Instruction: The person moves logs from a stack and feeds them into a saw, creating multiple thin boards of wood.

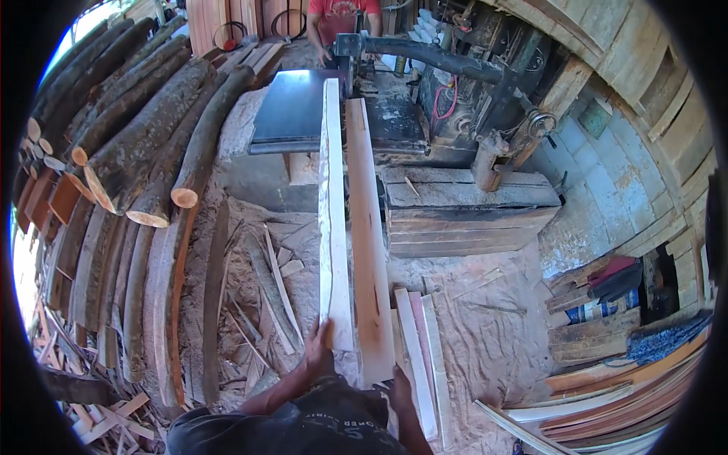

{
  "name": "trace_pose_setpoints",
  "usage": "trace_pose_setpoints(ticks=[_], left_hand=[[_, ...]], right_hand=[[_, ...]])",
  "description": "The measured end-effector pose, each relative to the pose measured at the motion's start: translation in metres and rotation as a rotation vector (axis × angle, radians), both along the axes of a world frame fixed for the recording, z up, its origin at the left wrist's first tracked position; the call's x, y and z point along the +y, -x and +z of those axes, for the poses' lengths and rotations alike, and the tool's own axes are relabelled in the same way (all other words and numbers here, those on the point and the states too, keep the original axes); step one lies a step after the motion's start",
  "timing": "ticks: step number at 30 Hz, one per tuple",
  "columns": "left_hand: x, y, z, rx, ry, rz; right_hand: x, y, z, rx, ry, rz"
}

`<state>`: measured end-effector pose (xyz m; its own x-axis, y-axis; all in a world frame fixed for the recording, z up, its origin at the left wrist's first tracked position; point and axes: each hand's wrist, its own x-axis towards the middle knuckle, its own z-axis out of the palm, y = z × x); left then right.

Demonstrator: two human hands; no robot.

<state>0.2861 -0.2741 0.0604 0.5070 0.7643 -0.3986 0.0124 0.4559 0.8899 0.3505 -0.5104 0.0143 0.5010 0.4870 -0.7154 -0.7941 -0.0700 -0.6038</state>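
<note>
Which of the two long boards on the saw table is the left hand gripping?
The paler board, standing on edge; the left hand grips its near end. The browner plank beside it lies flat, on its right.

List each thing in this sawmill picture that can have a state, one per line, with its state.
Pale plank: on edge, far end on the saw table, near end held.
Reddish plank: lying flat beside it, near end held.
Left hand: closed on the pale plank.
Right hand: on the reddish plank's end; grip unclear.
Saw table: carrying both planks.
Logs: stacked, bark on.
</note>
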Motion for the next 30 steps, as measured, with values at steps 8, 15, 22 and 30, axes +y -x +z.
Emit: trace_pose_setpoints(ticks=[8, 15, 22, 30], left_hand=[[0.312, -0.216, -0.075, -0.295, 0.038, -0.01], [0.133, -0.32, -0.086, -0.178, -0.188, -0.245], [-0.019, -0.199, -0.148, 0.425, -0.01, -1.08], [0.104, 0.047, -0.211, 0.686, 0.312, -0.533]], right_hand=[[-0.023, -0.018, -0.036, 0.006, 0.226, -0.068], [-0.222, 0.064, -0.007, 0.119, 0.642, -0.259], [-0.429, 0.091, -0.064, 0.132, 1.199, -0.886], [-0.171, -0.058, -0.163, 0.038, 0.613, -0.174]])
